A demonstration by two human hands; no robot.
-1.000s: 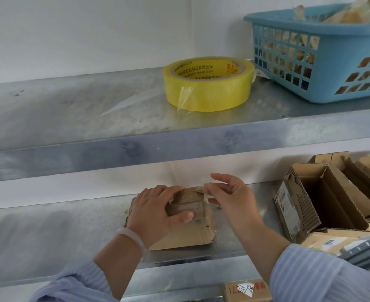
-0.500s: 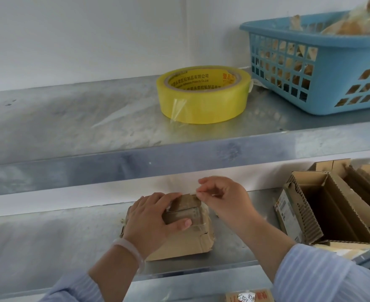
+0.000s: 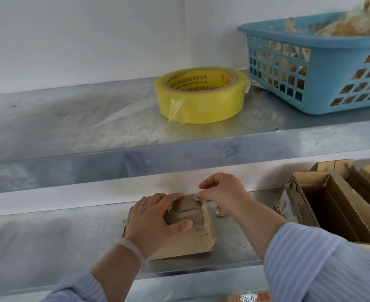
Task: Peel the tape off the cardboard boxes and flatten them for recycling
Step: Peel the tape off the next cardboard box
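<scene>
We're peeling: left hand [image 3: 155, 219] grips box [image 3: 186, 240], right hand [image 3: 222, 192] pinches tape [image 3: 194, 197] end; next probably needs a steady pull.

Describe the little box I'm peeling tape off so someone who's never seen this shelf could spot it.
Look at the lower metal shelf, beneath the one with the yellow tape roll. Near its middle sits a small cardboard box, under the left hand. Unlike the open boxes to its right, it is closed, crumpled and taped.
</scene>
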